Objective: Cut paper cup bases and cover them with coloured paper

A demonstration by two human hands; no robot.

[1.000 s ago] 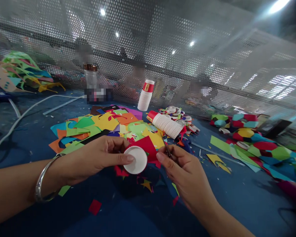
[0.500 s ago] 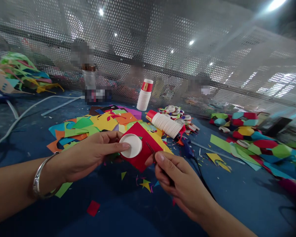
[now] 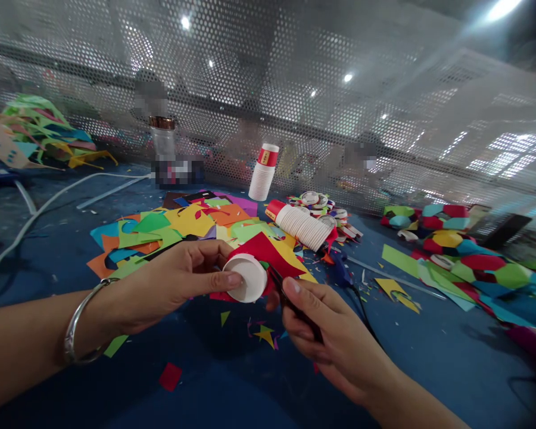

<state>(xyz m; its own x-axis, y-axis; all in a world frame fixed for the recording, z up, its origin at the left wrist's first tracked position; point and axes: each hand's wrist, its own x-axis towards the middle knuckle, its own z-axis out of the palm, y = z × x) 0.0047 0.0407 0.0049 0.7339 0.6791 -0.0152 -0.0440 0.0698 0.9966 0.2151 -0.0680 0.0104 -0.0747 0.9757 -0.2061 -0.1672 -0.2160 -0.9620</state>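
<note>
My left hand (image 3: 174, 289), with a silver bangle at the wrist, pinches a white paper cup (image 3: 249, 280) against a sheet of red paper (image 3: 265, 247). The cup's round end faces me, the thumb pressing on it; the fingers behind are hidden. A bit of green shows at the cup's right edge. My right hand (image 3: 326, 328) is closed round dark scissors (image 3: 277, 279), their handles mostly covered by the fingers. The blades are at the red paper, close beside the cup's right side, and the sheet is bent there.
Coloured paper scraps (image 3: 192, 221) lie behind my hands. One cup stack (image 3: 261, 176) stands upright; another cup stack (image 3: 301, 225) lies on its side near a blue glue gun (image 3: 340, 269) with a black cord. Multicoloured paper balls (image 3: 473, 262) sit at right, a white cable (image 3: 49, 202) at left.
The scissors have moved into the red paper beside the cup, and the sheet now bends apart there. The cup has shifted slightly right and down with my left hand.
</note>
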